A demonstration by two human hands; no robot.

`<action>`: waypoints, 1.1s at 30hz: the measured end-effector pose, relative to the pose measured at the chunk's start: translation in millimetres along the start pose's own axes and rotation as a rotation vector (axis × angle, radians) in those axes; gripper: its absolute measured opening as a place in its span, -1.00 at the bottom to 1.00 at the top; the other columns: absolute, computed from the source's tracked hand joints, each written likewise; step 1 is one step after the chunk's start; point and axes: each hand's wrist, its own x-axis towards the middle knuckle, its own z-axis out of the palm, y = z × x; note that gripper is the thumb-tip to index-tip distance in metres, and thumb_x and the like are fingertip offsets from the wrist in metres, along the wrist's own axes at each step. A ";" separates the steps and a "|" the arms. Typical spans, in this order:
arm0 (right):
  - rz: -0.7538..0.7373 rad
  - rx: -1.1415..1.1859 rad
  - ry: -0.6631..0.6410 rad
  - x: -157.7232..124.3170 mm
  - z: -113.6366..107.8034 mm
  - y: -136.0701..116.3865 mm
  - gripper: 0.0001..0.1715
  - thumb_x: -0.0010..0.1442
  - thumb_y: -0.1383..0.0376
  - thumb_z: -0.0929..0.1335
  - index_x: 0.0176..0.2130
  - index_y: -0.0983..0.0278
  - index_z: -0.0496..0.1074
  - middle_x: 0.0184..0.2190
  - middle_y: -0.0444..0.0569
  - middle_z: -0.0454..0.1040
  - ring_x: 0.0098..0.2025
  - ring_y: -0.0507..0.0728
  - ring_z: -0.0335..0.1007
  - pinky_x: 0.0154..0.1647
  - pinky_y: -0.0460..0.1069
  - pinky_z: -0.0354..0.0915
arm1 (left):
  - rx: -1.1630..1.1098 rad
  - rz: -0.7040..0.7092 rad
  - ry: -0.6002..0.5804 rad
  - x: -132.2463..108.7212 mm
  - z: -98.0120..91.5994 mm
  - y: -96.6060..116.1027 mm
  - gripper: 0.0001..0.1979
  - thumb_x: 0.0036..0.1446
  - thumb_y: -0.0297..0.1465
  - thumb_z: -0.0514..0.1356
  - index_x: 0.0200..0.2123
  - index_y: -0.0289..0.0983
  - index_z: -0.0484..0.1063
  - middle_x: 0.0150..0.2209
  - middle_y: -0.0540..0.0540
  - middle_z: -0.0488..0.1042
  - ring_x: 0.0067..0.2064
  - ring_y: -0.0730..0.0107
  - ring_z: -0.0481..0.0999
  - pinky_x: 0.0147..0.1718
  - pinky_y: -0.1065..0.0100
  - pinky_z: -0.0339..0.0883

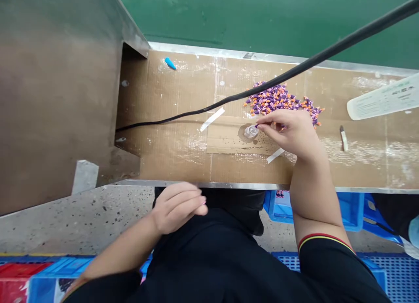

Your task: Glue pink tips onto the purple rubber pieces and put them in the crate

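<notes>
With thumb and forefinger, my right hand pinches a small purple piece at the edge of a small clear cup. The cup stands on a strip of cardboard spotted with wet marks. Behind my right hand lies a pile of small purple, orange and pink pieces, partly hidden by the hand. My left hand is held in front of the bench edge, its fingers curled and pressed together. A speck of pink shows at its fingertips, but what it holds is too small to name.
A black cable runs across above the cardboard-covered bench. Left stands a metal housing. A blue cone-shaped tip, a small brush-like tool and a whitish bottle lie on the bench. Blue bins stand below.
</notes>
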 end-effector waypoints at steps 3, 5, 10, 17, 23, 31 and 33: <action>-0.062 -0.037 0.002 0.1 1.6 -1.7 -0.81 0.45 0.22 0.44 -0.15 0.10 0.73 -0.25 -0.06 0.77 -0.32 0.13 0.63 -0.19 0.07 0.53 | -0.133 0.222 -0.003 67.1 31.9 -14.3 -0.93 0.40 -0.44 0.42 -0.11 -0.28 0.60 -0.36 -0.02 0.70 -0.34 0.38 0.73 -0.19 0.40 0.74; -0.091 -0.053 0.028 -1.0 2.5 -2.0 -0.81 0.46 0.24 0.44 -0.16 0.11 0.72 -0.25 -0.06 0.76 -0.31 0.14 0.64 -0.19 0.07 0.54 | -0.244 0.191 0.012 99.1 49.9 -26.9 -0.92 0.40 -0.42 0.43 -0.09 -0.26 0.61 -0.29 -0.05 0.73 -0.27 0.36 0.77 -0.13 0.37 0.73; -0.143 -0.082 0.089 -4.0 4.9 -0.4 -0.82 0.45 0.29 0.44 -0.15 0.13 0.71 -0.26 -0.06 0.75 -0.27 0.14 0.66 -0.18 0.05 0.53 | -0.373 0.013 0.013 111.4 80.7 -53.9 -0.94 0.40 -0.38 0.44 -0.09 -0.19 0.68 -0.21 -0.04 0.78 -0.21 0.41 0.79 -0.12 0.43 0.67; -0.122 -0.173 0.024 -3.9 6.6 -2.5 -0.80 0.48 0.27 0.41 -0.13 0.13 0.69 -0.23 -0.03 0.74 -0.22 0.16 0.66 -0.18 0.05 0.50 | -0.457 -0.278 -0.011 98.1 88.1 -59.2 -0.85 0.44 -0.31 0.39 -0.02 -0.15 0.76 -0.14 -0.10 0.79 -0.16 0.32 0.78 -0.07 0.30 0.66; -0.136 -0.209 0.112 -5.0 2.2 -9.2 -0.84 0.48 0.23 0.44 -0.15 0.13 0.67 -0.26 -0.03 0.74 -0.30 0.15 0.61 -0.27 0.07 0.47 | -0.620 -0.498 0.022 99.6 91.3 -53.0 -0.73 0.43 -0.21 0.42 0.10 -0.17 0.75 -0.09 -0.15 0.79 -0.12 0.31 0.77 -0.07 0.30 0.67; -0.036 -0.247 0.193 -7.3 6.1 -7.4 -0.81 0.48 0.25 0.40 -0.09 0.12 0.68 -0.17 0.03 0.76 -0.13 0.26 0.67 -0.05 0.18 0.52 | -0.732 -0.657 0.085 100.8 90.0 -54.6 -0.75 0.36 -0.11 0.47 -0.11 -0.15 0.80 -0.22 -0.13 0.79 -0.22 0.31 0.79 -0.16 0.31 0.72; 0.018 -0.288 0.108 -7.3 6.0 -0.4 -0.78 0.48 0.25 0.38 -0.11 0.13 0.68 -0.16 0.04 0.76 -0.10 0.27 0.67 -0.03 0.18 0.51 | -0.726 -0.671 0.079 101.7 88.3 -54.0 -0.74 0.36 -0.10 0.48 -0.10 -0.16 0.80 -0.17 -0.14 0.79 -0.17 0.28 0.81 -0.09 0.27 0.74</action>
